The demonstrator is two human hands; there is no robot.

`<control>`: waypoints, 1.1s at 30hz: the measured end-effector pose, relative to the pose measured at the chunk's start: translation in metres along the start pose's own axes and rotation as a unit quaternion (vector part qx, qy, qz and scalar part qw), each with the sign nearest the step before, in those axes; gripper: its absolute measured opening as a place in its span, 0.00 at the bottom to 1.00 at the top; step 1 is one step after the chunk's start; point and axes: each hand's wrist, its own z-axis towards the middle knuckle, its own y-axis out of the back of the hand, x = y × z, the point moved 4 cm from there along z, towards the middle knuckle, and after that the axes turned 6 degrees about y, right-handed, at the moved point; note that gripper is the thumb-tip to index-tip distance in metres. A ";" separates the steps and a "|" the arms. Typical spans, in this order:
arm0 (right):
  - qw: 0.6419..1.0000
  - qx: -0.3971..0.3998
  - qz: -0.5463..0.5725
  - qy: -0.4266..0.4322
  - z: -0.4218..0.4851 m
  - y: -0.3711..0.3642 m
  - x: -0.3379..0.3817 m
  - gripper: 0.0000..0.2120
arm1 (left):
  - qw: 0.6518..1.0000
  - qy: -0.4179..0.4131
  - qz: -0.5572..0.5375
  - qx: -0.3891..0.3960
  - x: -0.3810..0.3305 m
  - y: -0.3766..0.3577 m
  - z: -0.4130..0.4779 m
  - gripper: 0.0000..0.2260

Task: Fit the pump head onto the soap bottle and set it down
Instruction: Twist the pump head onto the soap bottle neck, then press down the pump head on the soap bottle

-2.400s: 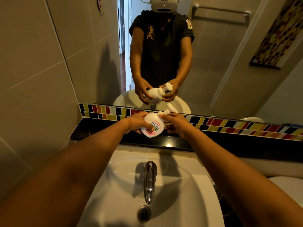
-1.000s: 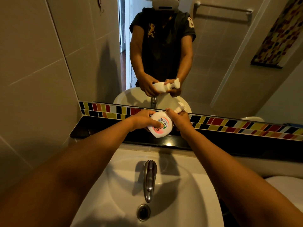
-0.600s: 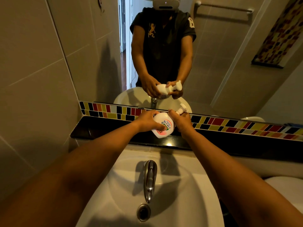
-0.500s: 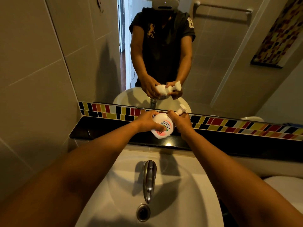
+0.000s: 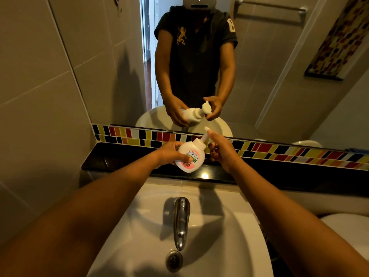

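A white soap bottle (image 5: 191, 156) with a pink and green label is tilted in the air above the black ledge (image 5: 119, 158), its neck pointing up and to the right. My left hand (image 5: 169, 152) grips its body, thumb across the label. The white pump head (image 5: 204, 134) sits on the bottle's neck. My right hand (image 5: 221, 150) is just right of it, fingers loosened, one fingertip by the pump's tip. The mirror's reflection shows that hand's fingers apart beside the pump, not clasping it.
A white basin (image 5: 219, 236) with a chrome tap (image 5: 181, 218) and drain lies below my arms. A strip of coloured tiles (image 5: 279, 152) runs behind the ledge under the mirror (image 5: 259, 76). A white toilet edge (image 5: 349, 226) shows at the right.
My right hand, earlier closed around the pump head and neck, has let go and opened. The bottle has turned so its neck points more upward; my left hand keeps its grip.
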 end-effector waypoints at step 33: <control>1.000 0.013 0.025 -0.008 0.042 -0.045 0.004 0.14 | 0.992 -0.008 -0.021 -0.120 0.044 -0.005 0.047 0.30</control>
